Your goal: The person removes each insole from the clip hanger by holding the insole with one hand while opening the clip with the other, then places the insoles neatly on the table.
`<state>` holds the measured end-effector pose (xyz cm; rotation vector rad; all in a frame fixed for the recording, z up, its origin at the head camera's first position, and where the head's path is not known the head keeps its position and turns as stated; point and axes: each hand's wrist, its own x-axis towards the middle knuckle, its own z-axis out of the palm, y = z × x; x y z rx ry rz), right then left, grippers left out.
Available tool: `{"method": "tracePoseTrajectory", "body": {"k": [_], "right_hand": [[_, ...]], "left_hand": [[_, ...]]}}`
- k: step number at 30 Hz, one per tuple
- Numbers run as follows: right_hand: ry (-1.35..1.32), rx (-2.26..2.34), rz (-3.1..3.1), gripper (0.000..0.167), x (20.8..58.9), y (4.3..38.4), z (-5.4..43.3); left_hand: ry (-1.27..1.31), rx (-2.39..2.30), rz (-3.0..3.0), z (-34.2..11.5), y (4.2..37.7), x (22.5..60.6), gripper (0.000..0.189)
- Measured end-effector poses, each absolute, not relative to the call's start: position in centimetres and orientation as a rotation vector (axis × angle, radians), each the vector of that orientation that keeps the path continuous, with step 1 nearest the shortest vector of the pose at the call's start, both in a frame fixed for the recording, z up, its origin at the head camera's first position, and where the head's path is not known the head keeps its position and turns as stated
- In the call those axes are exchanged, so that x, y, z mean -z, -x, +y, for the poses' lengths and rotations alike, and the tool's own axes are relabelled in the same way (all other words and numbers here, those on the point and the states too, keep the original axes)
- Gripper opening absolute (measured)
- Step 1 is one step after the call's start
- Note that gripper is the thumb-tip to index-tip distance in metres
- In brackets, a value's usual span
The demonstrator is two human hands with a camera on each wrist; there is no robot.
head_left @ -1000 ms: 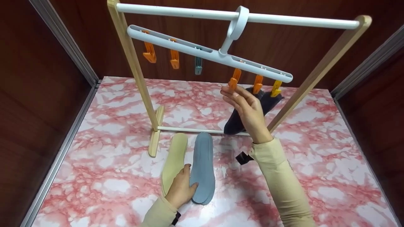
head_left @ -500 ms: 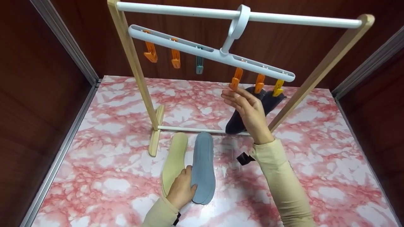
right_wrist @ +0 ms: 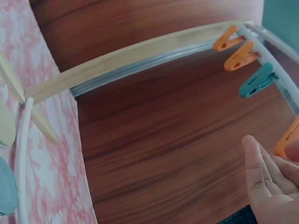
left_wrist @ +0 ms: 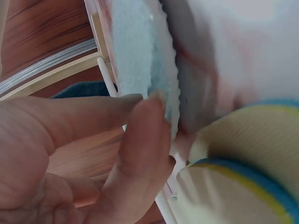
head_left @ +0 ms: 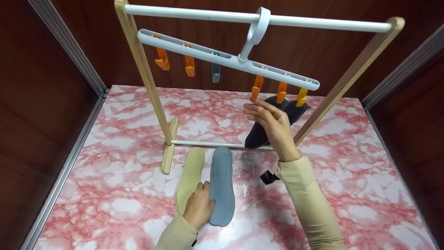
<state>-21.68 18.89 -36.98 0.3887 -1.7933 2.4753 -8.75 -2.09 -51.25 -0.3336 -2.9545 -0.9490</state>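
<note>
In the head view, my left hand (head_left: 199, 208) is over the gap between a pale yellow insole (head_left: 190, 173) and grey-blue insoles (head_left: 221, 184), which overlap as a stack. The left wrist view shows its thumb and finger pinching the edge of a blue insole (left_wrist: 135, 51). My right hand (head_left: 272, 125) is raised under the hanger (head_left: 222, 59). Its fingers are mostly straight, and one fingertip touches the lower end of an orange clip (head_left: 256, 90). Dark socks (head_left: 260, 133) hang behind that hand from another orange clip (head_left: 281, 93) and a yellow clip (head_left: 301, 98).
The hanger hooks over the white top rail (head_left: 194, 14) of a wooden-legged rack and tilts down to the right. Two orange clips (head_left: 189, 65) and a teal clip (head_left: 215, 72) hang on its left half. Dark wood-grain walls (head_left: 419, 114) enclose the pink marbled surface (head_left: 121, 205).
The right fingertips have dropped slightly below the orange clip's lower end. The left hand stays at the insoles with little movement. The whole view has shifted slightly.
</note>
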Motion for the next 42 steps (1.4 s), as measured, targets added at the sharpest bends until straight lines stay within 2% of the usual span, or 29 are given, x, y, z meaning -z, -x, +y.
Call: {"method": "tracePoseTrajectory", "body": {"k": [10,20,25,31,42], "right_hand": [[-0.424,-2.480,-1.723,0.024,36.6,21.5,19.4],[-0.437,-2.368,-1.706,0.019,36.6,20.9,19.7],[-0.369,-2.169,-1.752,0.017,36.8,20.7,19.8],[-0.271,-2.006,-1.673,0.015,37.2,20.3,19.9],[-0.190,-2.007,-1.467,0.011,37.6,19.9,19.9]], "left_hand": [[0.498,0.831,-2.807,-0.9,11.6,49.6,0.033],[0.615,1.045,-2.666,1.2,16.1,47.6,0.033],[0.652,0.953,-2.707,2.0,17.7,47.0,0.034],[0.700,0.997,-2.726,2.6,19.1,47.6,0.033],[0.638,1.281,-2.634,4.4,21.2,48.6,0.037]]}}
